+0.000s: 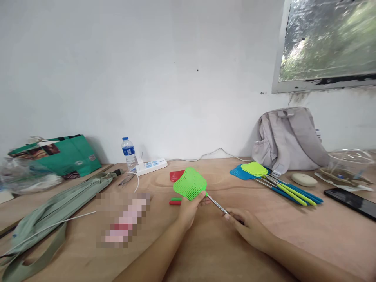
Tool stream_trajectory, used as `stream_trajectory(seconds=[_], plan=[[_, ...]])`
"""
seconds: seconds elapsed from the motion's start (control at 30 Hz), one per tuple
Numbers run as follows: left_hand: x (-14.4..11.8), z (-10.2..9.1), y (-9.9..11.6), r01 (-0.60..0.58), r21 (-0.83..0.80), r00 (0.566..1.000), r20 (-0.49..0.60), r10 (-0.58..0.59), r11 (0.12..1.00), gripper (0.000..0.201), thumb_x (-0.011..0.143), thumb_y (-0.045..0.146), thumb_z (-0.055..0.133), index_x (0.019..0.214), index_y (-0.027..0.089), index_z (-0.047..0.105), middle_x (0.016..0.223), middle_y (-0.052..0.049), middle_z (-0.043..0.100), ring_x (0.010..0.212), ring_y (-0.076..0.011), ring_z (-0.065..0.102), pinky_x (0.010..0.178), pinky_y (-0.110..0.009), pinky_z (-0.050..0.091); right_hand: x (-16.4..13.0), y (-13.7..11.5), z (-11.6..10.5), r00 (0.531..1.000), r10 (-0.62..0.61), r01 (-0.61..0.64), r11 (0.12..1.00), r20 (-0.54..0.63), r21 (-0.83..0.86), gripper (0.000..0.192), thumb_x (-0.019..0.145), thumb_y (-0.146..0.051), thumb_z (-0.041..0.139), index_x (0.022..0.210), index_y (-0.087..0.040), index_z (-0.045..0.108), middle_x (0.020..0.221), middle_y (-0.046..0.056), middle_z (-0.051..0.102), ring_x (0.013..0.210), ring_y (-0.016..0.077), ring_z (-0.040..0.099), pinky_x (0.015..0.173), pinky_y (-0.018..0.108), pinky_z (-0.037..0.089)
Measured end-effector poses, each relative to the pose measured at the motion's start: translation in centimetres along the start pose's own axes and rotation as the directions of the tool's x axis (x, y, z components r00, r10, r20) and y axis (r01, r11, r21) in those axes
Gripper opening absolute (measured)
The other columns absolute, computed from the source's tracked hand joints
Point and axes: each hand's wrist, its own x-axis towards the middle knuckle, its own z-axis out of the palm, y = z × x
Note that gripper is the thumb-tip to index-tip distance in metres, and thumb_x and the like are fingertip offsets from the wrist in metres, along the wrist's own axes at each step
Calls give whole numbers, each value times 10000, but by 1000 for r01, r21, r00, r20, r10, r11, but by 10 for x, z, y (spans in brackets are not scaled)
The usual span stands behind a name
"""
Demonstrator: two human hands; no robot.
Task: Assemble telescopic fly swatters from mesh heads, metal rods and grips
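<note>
While the left hand (190,208) pinches the bright green, perforated plastic fly swatter (190,184) at the base of its head, the right hand (246,227) has its fingers closed on the lower end of the thin silver metal rod (216,204). Swatter is mid-desk, head up-left, rod slanting down-right between the hands. Handle end mostly hidden by the right hand.

Behind the green head: a red perforated plastic swatter head (175,176), partly covered. Just left of the left hand: a slim green handle (176,199) and a slim red handle (175,203), side by side on the brown wooden desk (205,250); what they join is hidden.

Right of the hands: a fanned pile of blue swatters (241,172) and yellow-green swatters (254,169), heads overlapping, yellow-green on top. Grey fabric backpack (289,137) stands behind, against the wall.
</note>
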Motion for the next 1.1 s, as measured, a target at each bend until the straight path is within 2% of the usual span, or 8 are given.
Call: stream_trajectory(seconds=[0.23,0.4,0.53,0.63,0.77,0.87,1.0,1.1], plan=[[2,-4,0,117,45,987,103,-121,992,292,515,252,775,708,107,612,694,-59,645,668,-202,634,682,-356,523,0,4,-1,997,-32,36,997,69,-63,331,833,-436,374,841,-214,619,762,13,612,725,179,541,651,261,406],[-2,0,4,101,43,984,145,-106,994,286,530,261,770,719,106,621,722,-61,647,713,-205,631,713,-358,525,1,9,0,997,-56,58,998,58,-33,343,844,-463,356,776,-199,564,695,1,554,663,135,493,601,232,372],[-4,2,11,123,80,967,213,-137,989,301,539,276,766,736,101,622,752,-61,650,758,-201,625,755,-361,516,2,15,-1,987,30,-60,980,155,192,395,814,-546,361,783,-188,526,428,-74,363,385,70,325,384,189,252],[-6,4,14,129,93,959,242,-148,987,325,531,296,770,741,99,619,765,-55,647,747,-189,625,767,-361,511,4,18,-5,957,97,-186,929,273,321,423,794,-578,372,819,-179,510,348,-113,281,287,52,200,301,181,156],[-8,6,14,106,120,960,245,-133,987,364,524,331,768,763,104,612,771,-54,644,730,-187,626,779,-378,499,6,21,-10,927,120,-285,841,356,459,426,784,-586,384,808,-176,499,318,-122,282,256,47,157,269,176,123],[-7,7,11,99,142,959,252,-133,985,383,527,355,762,768,103,603,765,-58,642,714,-186,626,769,-379,496,8,22,-11,916,104,-311,793,387,524,407,788,-567,402,788,-172,501,297,-125,280,245,40,154,282,174,127],[-4,7,9,68,177,963,245,-111,982,407,533,384,753,787,118,578,759,-51,639,681,-178,623,737,-371,500,11,21,-8,918,113,-316,787,380,530,395,796,-549,405,771,-168,507,277,-123,291,225,34,165,292,172,122],[-2,4,14,-17,301,957,280,-72,953,376,595,428,701,775,123,574,738,-59,636,671,-175,611,719,-362,495,12,19,-5,925,146,-317,805,351,502,412,792,-562,393,769,-167,506,274,-118,311,219,36,168,279,173,109]])
